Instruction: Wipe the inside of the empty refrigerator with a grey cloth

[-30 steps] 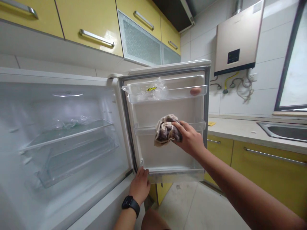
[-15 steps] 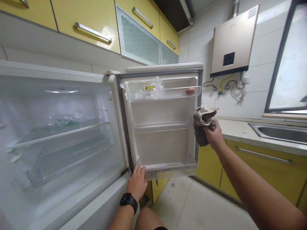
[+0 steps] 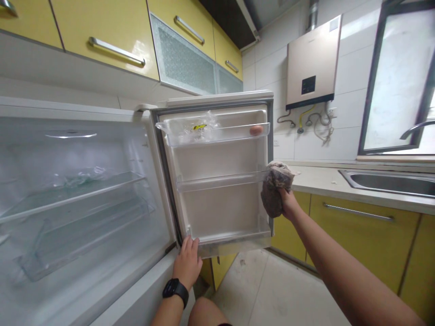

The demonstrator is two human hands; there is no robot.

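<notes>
My right hand (image 3: pixel 288 202) grips a bunched grey-brown cloth (image 3: pixel 274 192), which covers part of the outer edge of the open refrigerator door (image 3: pixel 217 163) near the middle rack. Low on the door, close to its hinge side, my left hand (image 3: pixel 188 262) has its fingers hooked over the corner of the bottom door rack (image 3: pixel 234 244); the thumb is hidden. The top door rack (image 3: pixel 224 136) holds a clear plastic bag (image 3: pixel 195 129) with a yellow mark, and a brown egg (image 3: pixel 256 130) sits at its outer end. A clear middle rack (image 3: pixel 220 182) crosses the door.
To the left is the refrigerator interior (image 3: pixel 84 235), with a glass shelf (image 3: pixel 74 192) carrying a crumpled plastic bag (image 3: pixel 84 176). Behind the door run a counter (image 3: pixel 316 179), a sink (image 3: pixel 390 181) and yellow cabinets (image 3: pixel 360 240). A water heater (image 3: pixel 312 63) hangs above.
The cloth in my right hand has come slightly down against the door's outer edge. My left hand stays at the bottom rack. The view has turned a little to the right.
</notes>
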